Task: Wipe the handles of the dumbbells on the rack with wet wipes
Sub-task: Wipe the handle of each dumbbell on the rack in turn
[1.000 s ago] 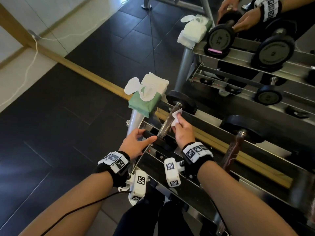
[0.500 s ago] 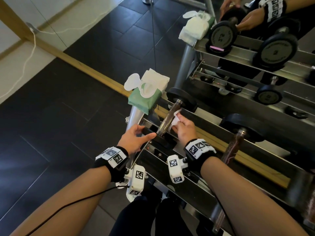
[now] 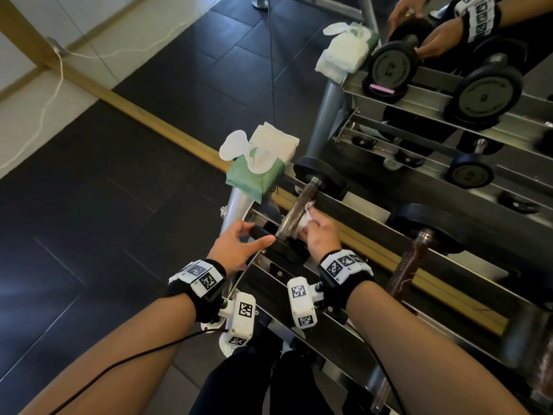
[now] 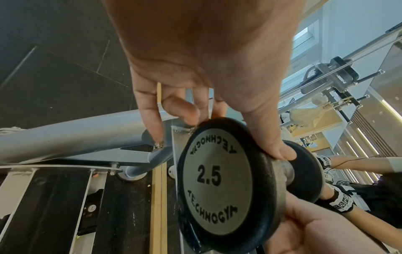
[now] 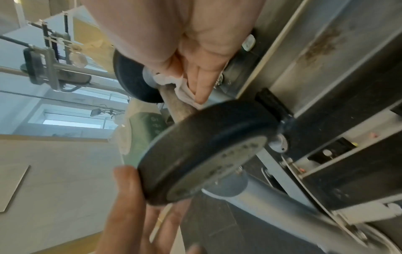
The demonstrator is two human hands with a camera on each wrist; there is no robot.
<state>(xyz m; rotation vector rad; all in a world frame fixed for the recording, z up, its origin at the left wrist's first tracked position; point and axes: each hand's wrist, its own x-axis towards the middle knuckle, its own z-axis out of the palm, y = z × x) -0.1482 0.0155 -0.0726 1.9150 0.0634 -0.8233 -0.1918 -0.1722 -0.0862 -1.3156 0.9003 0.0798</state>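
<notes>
Dumbbell (image 3: 294,215) on the rack (image 3: 353,339): left hand (image 3: 236,247) grips the near weight plate; right hand (image 3: 321,235) pinches a wet wipe (image 3: 305,218) against the handle's three-o'clock side. Best practice, probably: steady the plate, wrap, stroke full length.

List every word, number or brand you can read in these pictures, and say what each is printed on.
"2.5": end plate of the dumbbell that the left hand holds.
"TECHNOGYM": twice round the rim of that plate.
"2.5", mirrored: the dumbbell's reflection in the mirror.
Wet wipes pack: print too blurred to read.
Wrist markers: patterns only, no text.
</notes>
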